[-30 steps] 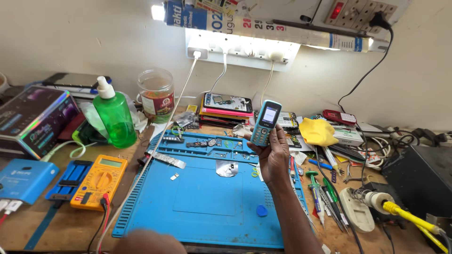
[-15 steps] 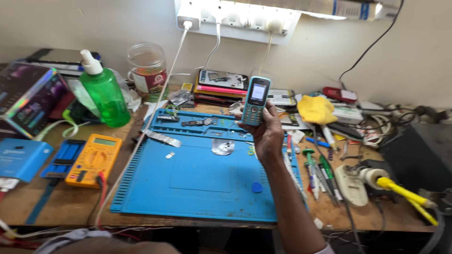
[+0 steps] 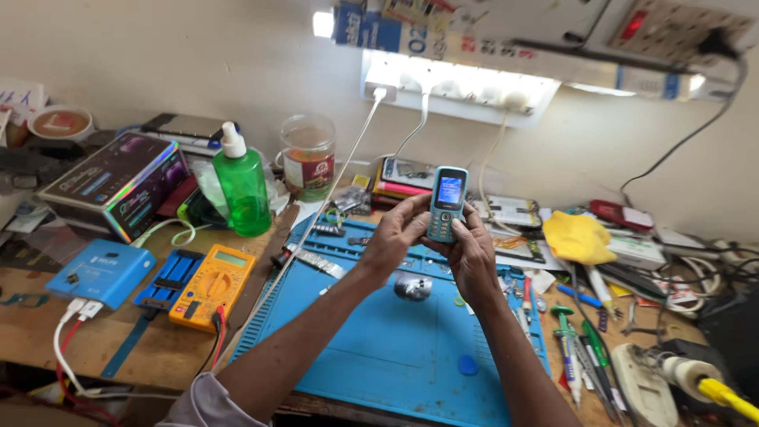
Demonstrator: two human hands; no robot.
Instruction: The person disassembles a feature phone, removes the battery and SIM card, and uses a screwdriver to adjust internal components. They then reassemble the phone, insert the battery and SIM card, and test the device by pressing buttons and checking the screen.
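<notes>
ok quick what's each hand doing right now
Left hand: closed on the small teal keypad phone, gripping its left side.
Right hand: closed on the same phone from below.

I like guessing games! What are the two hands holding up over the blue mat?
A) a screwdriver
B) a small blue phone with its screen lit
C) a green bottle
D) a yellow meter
B: the left hand and the right hand both hold the small blue phone, its screen glowing, above the blue mat; the green bottle and yellow meter sit untouched on the bench.
</notes>
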